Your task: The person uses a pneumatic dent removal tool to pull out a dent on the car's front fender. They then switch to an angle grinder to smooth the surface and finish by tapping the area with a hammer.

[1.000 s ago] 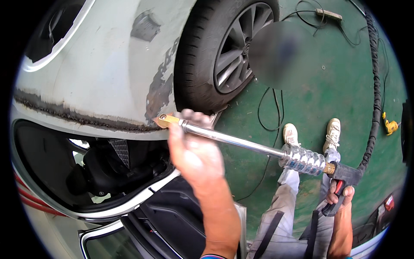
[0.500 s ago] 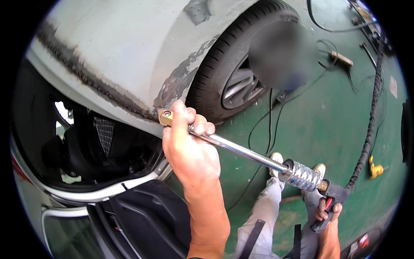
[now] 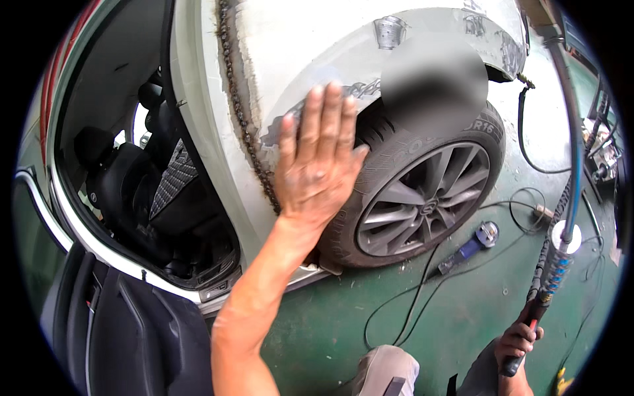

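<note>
My left hand [image 3: 317,162] lies flat with fingers stretched out over the white rear side panel [image 3: 290,46] of a car, just above the wheel arch. It covers part of a bare grey sanded patch; whether the whole palm touches cannot be seen. A rough weld seam [image 3: 239,109] runs beside it toward the door opening. Low on the right, my right hand [image 3: 519,344] is wrapped round the pistol grip of a slide-hammer dent puller [image 3: 556,270]. The puller's long rod points away from me, apart from the car.
Below the arch is the rear wheel [image 3: 429,204]. An angle grinder [image 3: 470,249] lies on the green floor [image 3: 317,330] among black cables. The open car door [image 3: 139,330] stands at lower left, beside the seats [image 3: 119,178]. A thick sleeved cable [image 3: 540,264] runs along the puller.
My left hand has let go of the puller's front end and now lies over the panel. The puller has swung away to the right, still in my right hand. The view has shifted.
</note>
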Tool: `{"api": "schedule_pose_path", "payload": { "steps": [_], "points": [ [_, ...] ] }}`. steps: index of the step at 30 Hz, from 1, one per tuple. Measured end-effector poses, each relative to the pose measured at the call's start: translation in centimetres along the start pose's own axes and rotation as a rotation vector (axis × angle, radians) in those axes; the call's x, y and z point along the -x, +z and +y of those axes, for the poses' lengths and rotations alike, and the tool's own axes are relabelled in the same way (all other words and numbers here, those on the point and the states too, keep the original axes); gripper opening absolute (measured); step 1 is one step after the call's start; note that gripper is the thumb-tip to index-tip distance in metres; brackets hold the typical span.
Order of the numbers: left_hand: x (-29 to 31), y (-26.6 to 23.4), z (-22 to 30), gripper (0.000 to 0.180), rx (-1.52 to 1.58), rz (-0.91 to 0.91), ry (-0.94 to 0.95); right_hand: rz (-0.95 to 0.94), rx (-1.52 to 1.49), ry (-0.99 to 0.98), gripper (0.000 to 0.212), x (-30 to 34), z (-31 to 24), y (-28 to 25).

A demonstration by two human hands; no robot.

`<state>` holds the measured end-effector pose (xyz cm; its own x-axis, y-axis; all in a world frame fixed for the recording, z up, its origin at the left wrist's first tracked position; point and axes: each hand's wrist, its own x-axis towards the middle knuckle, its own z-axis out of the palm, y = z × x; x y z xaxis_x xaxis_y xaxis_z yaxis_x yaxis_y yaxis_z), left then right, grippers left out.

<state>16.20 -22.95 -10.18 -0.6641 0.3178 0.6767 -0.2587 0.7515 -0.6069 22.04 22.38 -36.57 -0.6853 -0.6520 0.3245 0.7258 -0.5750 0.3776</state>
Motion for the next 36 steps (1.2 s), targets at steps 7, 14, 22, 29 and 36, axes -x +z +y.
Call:
{"api": "schedule_pose_path", "payload": {
  "steps": [7,14,22,29,36],
  "points": [
    [7.6,-3.5,-2.7,0.072,-0.133,-0.114,-0.13,-0.027,-0.1,0.007,0.072,0.2,-1.7,-1.8],
    [4.9,-4.4,-2.0,0.066,-0.13,-0.102,-0.168,-0.05,-0.05,0.019,0.071,0.7,-3.5,-2.7],
    [6.7,-5.3,-2.5,0.07,-0.061,-0.117,-0.164,0.015,0.009,0.016,0.07,0.4,-2.8,-2.9],
    [5.2,-5.5,-3.0,0.065,0.033,-0.067,-0.181,0.161,0.085,-0.075,0.071,0.3,1.7,-0.3],
    [6.1,-7.3,7.5,0.078,1.382,0.022,-0.489,0.037,0.264,-0.038,0.067,3.7,2.5,1.0]
  ]
}}
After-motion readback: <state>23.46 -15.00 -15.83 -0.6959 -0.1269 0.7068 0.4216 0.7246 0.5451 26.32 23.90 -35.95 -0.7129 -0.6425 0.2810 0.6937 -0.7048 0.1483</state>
